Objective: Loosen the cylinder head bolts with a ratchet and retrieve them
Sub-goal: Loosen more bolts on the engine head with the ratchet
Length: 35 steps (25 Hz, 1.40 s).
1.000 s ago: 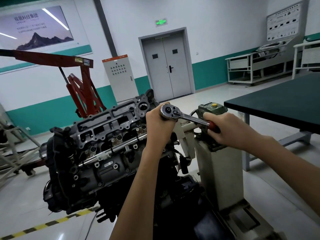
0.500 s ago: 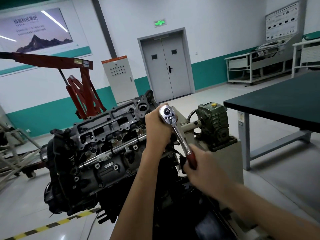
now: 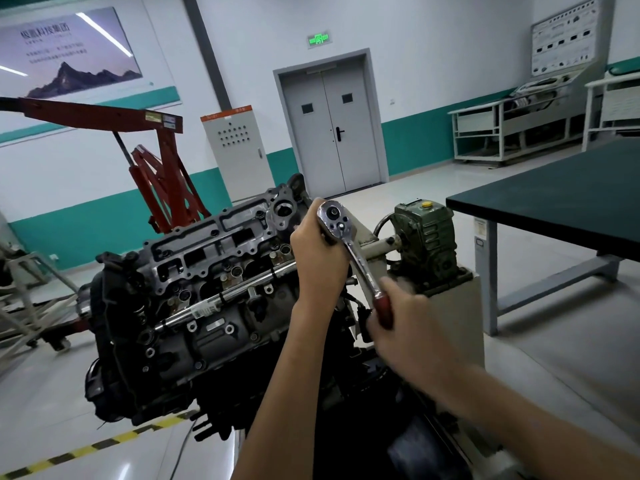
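One stroke of the ratchet (image 3: 350, 249) looks all but spent. A second ago its handle pointed out to the person's right, level with the gearbox (image 3: 427, 237) of the stand; half a second ago it had swung down toward the body; now it sits at nearly the same slant, so the pull seems to have reached its end. The drive end has kept its place over the near end of the cylinder head (image 3: 214, 258), which suggests the tool is seated and not slipping, though the bolt is hidden under the left hand (image 3: 318, 261) and how far it has backed out cannot be told. My reading is that loosening is under way and nothing is retrieved yet: no loose bolt shows in either hand or on the visible part of the counter (image 3: 554, 202).

The left hand is closed tight just below the ratchet's round end, fingers wrapped about whatever joins it to the bolt, steadying it. The right hand (image 3: 405, 327) is smeared by motion and curled fully round the red grip at the handle's low end. A return swing to the right for another bite looks the likely next move.
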Each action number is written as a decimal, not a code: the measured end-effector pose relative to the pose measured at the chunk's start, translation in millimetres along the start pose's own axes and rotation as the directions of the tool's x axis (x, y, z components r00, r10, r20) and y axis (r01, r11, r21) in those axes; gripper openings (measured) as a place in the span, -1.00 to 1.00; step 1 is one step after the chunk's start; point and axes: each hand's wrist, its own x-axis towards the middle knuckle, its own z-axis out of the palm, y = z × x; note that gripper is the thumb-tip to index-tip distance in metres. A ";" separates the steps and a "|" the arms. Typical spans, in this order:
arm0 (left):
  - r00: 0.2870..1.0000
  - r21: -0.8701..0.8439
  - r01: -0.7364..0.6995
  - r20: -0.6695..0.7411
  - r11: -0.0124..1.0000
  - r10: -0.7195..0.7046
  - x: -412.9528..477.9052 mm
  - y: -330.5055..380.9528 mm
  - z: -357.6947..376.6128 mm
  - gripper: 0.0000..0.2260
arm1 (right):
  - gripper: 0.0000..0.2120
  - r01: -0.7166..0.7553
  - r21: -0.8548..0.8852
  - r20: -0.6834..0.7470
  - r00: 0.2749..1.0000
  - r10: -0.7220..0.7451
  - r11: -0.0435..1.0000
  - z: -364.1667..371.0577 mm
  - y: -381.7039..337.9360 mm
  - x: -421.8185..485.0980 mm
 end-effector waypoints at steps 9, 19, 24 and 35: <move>0.995 0.073 0.028 0.091 0.997 -0.035 13.6 -1.3 -4.3 -0.57 | -0.86 0.139 -0.195 0.226 0.970 -0.093 0.971 -45.3 20.2 33.7; 0.999 -0.001 -0.029 0.029 1.000 0.029 -0.3 -0.8 1.4 -0.70 | -0.84 -0.015 0.017 0.015 1.000 0.015 1.000 -0.6 0.3 -1.5; 0.998 -0.040 0.047 0.051 0.998 -0.045 4.0 -5.1 -3.2 -0.70 | -0.80 -0.032 0.191 0.042 0.999 0.025 0.981 17.6 -18.2 -11.0; 0.996 0.030 0.010 0.084 1.000 -0.013 8.2 1.7 -6.5 -0.61 | -0.84 0.253 -0.343 0.213 0.959 -0.187 0.905 -59.6 29.3 56.1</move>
